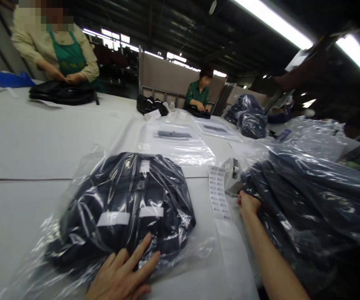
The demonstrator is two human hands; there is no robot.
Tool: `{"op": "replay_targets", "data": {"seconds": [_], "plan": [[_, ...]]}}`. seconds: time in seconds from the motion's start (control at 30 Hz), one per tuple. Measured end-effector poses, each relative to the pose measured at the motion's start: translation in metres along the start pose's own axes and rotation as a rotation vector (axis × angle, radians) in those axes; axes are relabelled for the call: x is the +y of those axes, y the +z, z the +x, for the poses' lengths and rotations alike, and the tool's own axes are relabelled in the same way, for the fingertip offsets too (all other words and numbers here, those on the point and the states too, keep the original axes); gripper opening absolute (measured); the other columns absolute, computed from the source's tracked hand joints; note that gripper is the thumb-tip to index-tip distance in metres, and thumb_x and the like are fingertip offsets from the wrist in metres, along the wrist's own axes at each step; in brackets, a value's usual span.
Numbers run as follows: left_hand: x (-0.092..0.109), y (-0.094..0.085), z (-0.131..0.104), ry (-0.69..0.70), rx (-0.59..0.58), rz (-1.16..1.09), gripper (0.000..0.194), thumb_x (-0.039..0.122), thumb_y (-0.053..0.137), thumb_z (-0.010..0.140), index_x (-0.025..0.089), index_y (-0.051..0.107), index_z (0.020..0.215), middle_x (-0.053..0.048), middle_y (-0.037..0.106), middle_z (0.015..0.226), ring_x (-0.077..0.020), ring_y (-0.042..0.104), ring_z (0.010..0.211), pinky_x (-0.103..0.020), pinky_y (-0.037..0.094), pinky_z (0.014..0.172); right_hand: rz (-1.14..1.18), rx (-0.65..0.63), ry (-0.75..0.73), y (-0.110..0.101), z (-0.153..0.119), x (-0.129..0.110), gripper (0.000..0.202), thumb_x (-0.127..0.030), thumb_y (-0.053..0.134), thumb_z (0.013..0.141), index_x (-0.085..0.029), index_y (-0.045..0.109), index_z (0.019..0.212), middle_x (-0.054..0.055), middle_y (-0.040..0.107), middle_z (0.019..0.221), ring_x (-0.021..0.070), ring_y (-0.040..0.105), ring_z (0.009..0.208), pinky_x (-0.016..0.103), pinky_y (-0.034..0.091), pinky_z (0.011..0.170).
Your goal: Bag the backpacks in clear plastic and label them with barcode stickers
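Left hand (pixel 120 277) presses flat a bagged dark garment (pixel 126 208), lying long axis left-right.

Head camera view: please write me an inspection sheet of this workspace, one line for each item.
Surface: long white table, covered with white sheets.
Job's things: dark bag in clear plastic wrap, lying flat; strip of barcode labels beside it; pile of wrapped dark bags at right.
Clutter: label dispenser; flat plastic sleeves further back.
Grippers: left hand lies flat, fingers spread, on the wrapped bag; right hand reaches to the edge of the pile, fingers hidden.
Cables: nothing seen.
Surroundings: two other persons in green work at the far side with dark bags; ceiling strip lights.
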State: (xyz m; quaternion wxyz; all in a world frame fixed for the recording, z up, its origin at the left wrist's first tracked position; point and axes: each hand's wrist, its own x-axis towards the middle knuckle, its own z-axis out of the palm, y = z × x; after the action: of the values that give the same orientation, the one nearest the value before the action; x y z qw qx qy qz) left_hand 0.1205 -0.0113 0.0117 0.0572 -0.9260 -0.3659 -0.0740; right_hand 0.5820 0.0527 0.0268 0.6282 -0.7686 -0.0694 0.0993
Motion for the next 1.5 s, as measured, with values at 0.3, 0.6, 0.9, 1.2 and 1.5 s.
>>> {"op": "replay_targets", "data": {"seconds": [0.3, 0.6, 0.9, 1.2, 1.5], "plan": [[0.006, -0.012, -0.002, -0.002, -0.072, -0.033, 0.073, 0.038, 0.073, 0.073, 0.044, 0.034, 0.134, -0.002, 0.017, 0.151, -0.0271, 0.049, 0.092, -0.043, 0.044, 0.074, -0.048, -0.576, -0.27, -0.032, -0.092, -0.05, 0.017, -0.029, 0.072, 0.063, -0.016, 0.066, 0.07, -0.001, 0.057, 0.056, 0.01, 0.048, 0.048, 0.023, 0.042, 0.047], [0.005, -0.014, -0.003, 0.012, -0.049, -0.052, 0.069, 0.043, 0.07, 0.075, 0.041, 0.035, 0.134, -0.004, 0.016, 0.151, -0.0282, 0.048, 0.094, -0.044, 0.044, 0.075, -0.9, -1.915, -1.33, -0.002, -0.249, -0.141, 0.02, -0.015, 0.058, 0.078, -0.029, 0.073, 0.078, -0.005, 0.069, 0.07, 0.0112, 0.062, 0.065, 0.021, 0.041, 0.059], [0.002, -0.01, -0.004, 0.022, -0.063, -0.106, 0.072, 0.045, 0.071, 0.074, 0.042, 0.033, 0.135, -0.005, 0.014, 0.151, -0.0275, 0.046, 0.096, -0.044, 0.043, 0.077, -1.156, -1.519, -1.652, 0.045, -0.262, -0.074, 0.009, -0.016, 0.071, 0.065, -0.025, 0.072, 0.064, 0.0, 0.066, 0.056, 0.0148, 0.058, 0.053, 0.025, 0.031, 0.051], [0.002, -0.005, -0.006, 0.013, -0.032, -0.133, 0.075, 0.051, 0.07, 0.071, 0.041, 0.031, 0.135, -0.005, 0.012, 0.152, -0.028, 0.044, 0.097, -0.046, 0.043, 0.078, -0.833, -1.259, -1.148, 0.03, -0.245, -0.081, 0.036, -0.053, 0.062, 0.073, -0.019, 0.058, 0.084, 0.001, 0.062, 0.066, 0.0161, 0.058, 0.061, 0.025, 0.037, 0.054], [-0.001, -0.016, -0.009, 0.088, 0.02, -0.137, 0.068, 0.061, 0.057, 0.077, 0.043, 0.027, 0.136, -0.007, 0.035, 0.14, -0.0248, 0.048, 0.089, -0.039, 0.043, 0.072, -0.031, -1.514, 0.123, 0.028, -0.308, -0.001, 0.049, -0.065, 0.045, 0.08, -0.016, 0.048, 0.084, 0.0, 0.061, 0.056, 0.0108, 0.058, 0.042, 0.017, 0.042, 0.038]]}}
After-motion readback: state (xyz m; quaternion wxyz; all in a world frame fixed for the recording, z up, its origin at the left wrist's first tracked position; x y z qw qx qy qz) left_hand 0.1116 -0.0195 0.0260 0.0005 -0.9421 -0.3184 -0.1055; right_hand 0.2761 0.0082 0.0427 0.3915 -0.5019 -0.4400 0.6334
